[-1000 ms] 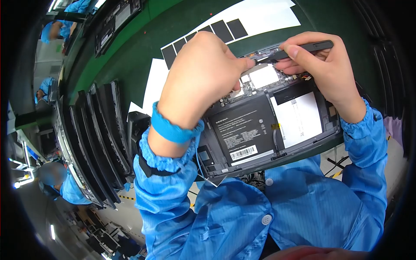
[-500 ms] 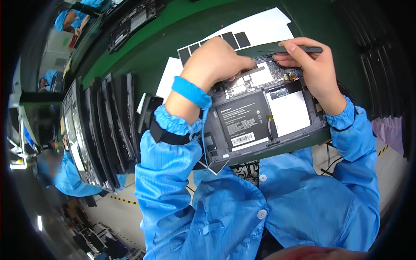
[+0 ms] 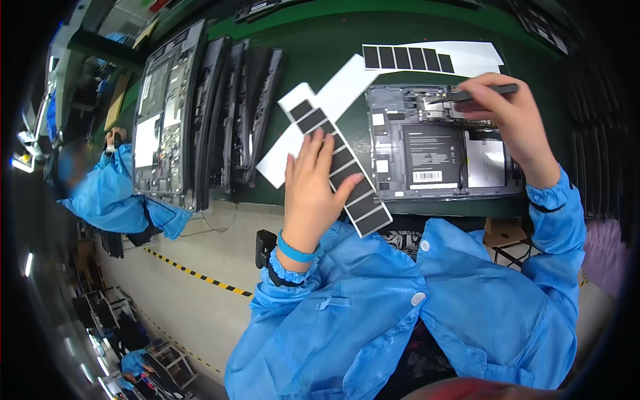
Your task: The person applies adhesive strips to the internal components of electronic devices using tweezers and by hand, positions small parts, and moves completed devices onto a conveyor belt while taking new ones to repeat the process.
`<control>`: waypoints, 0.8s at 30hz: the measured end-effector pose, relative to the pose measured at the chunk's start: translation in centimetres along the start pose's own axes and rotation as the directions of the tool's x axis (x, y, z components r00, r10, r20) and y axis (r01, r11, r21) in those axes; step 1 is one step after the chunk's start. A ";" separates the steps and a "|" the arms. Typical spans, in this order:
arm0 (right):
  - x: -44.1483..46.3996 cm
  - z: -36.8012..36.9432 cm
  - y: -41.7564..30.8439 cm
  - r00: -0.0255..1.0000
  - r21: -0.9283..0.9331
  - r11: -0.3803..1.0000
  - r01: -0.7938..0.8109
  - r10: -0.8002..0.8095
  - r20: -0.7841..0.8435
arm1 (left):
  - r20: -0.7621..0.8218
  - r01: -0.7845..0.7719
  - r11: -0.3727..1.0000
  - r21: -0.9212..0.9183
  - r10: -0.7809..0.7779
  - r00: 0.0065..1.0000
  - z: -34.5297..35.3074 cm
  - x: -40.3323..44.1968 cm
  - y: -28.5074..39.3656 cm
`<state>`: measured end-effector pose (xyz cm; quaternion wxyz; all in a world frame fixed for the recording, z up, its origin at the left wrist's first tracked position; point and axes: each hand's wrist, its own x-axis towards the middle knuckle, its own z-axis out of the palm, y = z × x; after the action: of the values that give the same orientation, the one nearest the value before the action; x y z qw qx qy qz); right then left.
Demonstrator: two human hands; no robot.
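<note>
My left hand [image 3: 312, 177] lies with its fingers spread on a white backing strip of black rectangular stickers [image 3: 361, 193]. This strip slants down past the table's front edge. In my right hand [image 3: 503, 113] is a pair of black tweezers [image 3: 477, 95], held over the upper part of an opened laptop base [image 3: 393, 143]. The tips point left, near the circuit board [image 3: 440, 110]; whether they touch it I cannot tell. Inside the base, a black battery [image 3: 432, 155] with a white label sits beside a silvery panel [image 3: 485, 163].
Another sticker strip [image 3: 408, 59] lies behind the laptop base, on white sheets. More white sheets [image 3: 347, 87] lie under the slanted strip. Several laptop bases [image 3: 170, 113] stand on edge at left, and dark panels [image 3: 597, 153] line the right. A co-worker in blue [image 3: 110, 183] is at far left.
My left hand has left the laptop base and now rests on the sticker strip to its left. My right hand still holds the tweezers, now angled with tips over the board. The view has shifted.
</note>
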<state>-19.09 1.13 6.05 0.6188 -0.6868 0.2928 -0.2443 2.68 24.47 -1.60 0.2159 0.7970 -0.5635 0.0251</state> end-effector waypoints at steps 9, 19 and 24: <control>8.4 12.3 0.1 0.971 -0.405 0.888 0.219 -0.156 0.182 | -0.119 0.008 0.999 -0.051 -0.014 0.993 1.5 4.4 -2.6; 10.4 13.4 3.3 0.968 -0.452 0.856 0.249 -0.211 0.134 | -0.031 0.062 0.998 0.008 -0.062 0.998 1.3 4.9 -2.8; 9.7 13.5 3.0 0.963 -0.451 0.851 0.268 -0.233 0.133 | -0.016 0.038 0.997 0.062 -0.037 0.999 0.8 5.2 -2.7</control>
<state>-3.04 3.64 1.29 0.4095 -0.8556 0.2277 -0.2200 6.83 20.29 -1.72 0.1953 0.8136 -0.5459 0.0445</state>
